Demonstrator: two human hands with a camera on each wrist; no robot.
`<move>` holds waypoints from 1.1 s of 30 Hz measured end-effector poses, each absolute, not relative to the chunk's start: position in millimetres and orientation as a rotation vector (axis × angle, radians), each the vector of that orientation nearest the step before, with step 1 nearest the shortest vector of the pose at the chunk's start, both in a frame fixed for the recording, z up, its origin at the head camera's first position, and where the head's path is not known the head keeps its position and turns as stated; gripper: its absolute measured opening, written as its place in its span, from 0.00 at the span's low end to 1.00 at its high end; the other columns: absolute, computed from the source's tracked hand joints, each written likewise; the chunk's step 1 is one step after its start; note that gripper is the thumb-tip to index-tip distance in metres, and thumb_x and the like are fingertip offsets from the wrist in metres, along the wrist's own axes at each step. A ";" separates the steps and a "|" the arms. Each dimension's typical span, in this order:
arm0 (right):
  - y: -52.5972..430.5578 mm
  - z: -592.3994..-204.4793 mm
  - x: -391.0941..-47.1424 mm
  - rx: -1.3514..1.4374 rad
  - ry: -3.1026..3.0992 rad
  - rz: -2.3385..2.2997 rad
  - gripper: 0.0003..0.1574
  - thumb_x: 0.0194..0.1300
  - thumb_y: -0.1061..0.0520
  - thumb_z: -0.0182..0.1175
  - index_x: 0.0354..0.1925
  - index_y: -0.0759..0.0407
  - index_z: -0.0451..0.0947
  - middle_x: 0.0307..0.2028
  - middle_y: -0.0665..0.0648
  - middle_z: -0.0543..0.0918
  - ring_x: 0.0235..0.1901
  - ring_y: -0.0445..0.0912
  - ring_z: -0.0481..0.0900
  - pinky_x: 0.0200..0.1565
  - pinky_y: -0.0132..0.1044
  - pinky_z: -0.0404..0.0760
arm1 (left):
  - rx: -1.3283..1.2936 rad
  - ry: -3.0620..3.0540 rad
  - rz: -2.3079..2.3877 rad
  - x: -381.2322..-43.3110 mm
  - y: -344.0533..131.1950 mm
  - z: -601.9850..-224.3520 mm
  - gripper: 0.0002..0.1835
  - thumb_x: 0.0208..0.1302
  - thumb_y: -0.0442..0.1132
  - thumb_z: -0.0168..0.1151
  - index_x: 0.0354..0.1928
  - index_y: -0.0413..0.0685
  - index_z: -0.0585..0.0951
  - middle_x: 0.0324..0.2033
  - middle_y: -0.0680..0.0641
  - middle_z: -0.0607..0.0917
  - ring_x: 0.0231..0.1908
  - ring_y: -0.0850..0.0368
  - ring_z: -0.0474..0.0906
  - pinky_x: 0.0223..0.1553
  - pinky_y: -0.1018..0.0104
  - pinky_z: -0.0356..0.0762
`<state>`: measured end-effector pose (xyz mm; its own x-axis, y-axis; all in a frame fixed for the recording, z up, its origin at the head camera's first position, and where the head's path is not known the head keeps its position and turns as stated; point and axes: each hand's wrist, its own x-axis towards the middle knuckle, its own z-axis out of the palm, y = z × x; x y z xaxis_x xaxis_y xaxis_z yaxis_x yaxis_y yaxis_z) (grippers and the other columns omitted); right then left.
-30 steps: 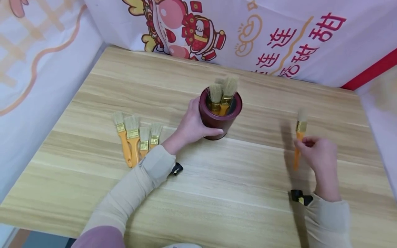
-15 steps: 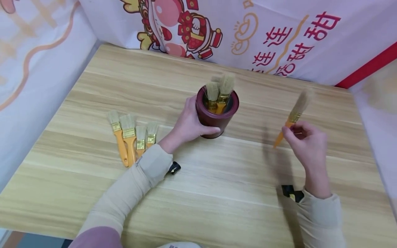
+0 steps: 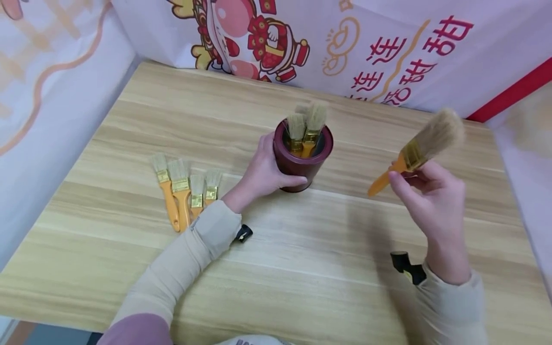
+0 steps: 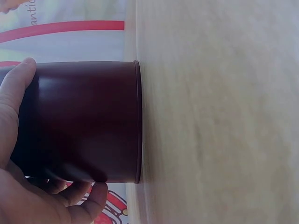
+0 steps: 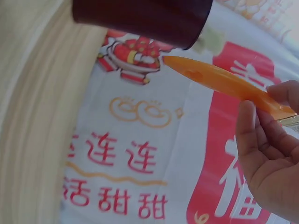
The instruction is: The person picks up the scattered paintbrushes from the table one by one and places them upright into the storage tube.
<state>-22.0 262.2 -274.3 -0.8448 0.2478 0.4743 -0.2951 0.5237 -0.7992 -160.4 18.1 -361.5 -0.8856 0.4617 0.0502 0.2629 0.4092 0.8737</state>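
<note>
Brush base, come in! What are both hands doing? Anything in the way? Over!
Left hand grips dark red can, brushes inside. Right hand pinches one brush midair, handle end nearest can. Nothing seen between them.

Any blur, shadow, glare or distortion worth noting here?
Head: a soft shadow falls on the table beside the right arm, and the held brush blurs slightly at its bristle tips; left wrist: the dark red can looks dim, with a faint sheen; right wrist: hazy, pale picture, the table looking bowed at the left.

From above, the head camera is looking forward-down; nearer left and right wrist cameras are sharing the can (image 4: 86, 121), frame-left and frame-top.
</note>
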 end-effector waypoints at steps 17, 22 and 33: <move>180.7 -246.8 -76.6 0.184 -2.021 1.433 0.09 0.55 0.69 0.66 0.35 0.76 0.81 0.30 0.43 0.84 0.27 0.37 0.80 0.34 0.24 0.81 | 0.729 2.464 1.496 -162.0 13.3 -360.2 0.61 0.36 0.52 0.82 0.71 0.48 0.56 0.65 0.44 0.64 0.64 0.52 0.61 0.66 0.56 0.65; 174.8 -251.1 -82.1 0.167 -2.048 1.370 0.10 0.56 0.67 0.67 0.35 0.75 0.81 0.31 0.40 0.83 0.28 0.36 0.80 0.35 0.24 0.81 | 0.766 2.466 1.508 -163.4 14.4 -357.5 0.60 0.36 0.50 0.82 0.71 0.48 0.57 0.64 0.44 0.66 0.64 0.52 0.61 0.66 0.57 0.65; 171.0 -253.3 -81.4 0.050 -2.192 1.220 0.11 0.58 0.64 0.67 0.37 0.72 0.83 0.34 0.62 0.85 0.30 0.31 0.80 0.35 0.21 0.80 | 0.744 2.453 1.519 -158.1 13.4 -357.8 0.60 0.35 0.50 0.83 0.71 0.48 0.58 0.63 0.46 0.67 0.63 0.53 0.61 0.67 0.58 0.64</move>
<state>-81.4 171.0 -253.3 -0.8060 0.2557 0.5338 -0.3189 0.5722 -0.7556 -158.1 13.4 -357.8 -0.8628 0.4910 0.1202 0.3264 0.3596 0.8742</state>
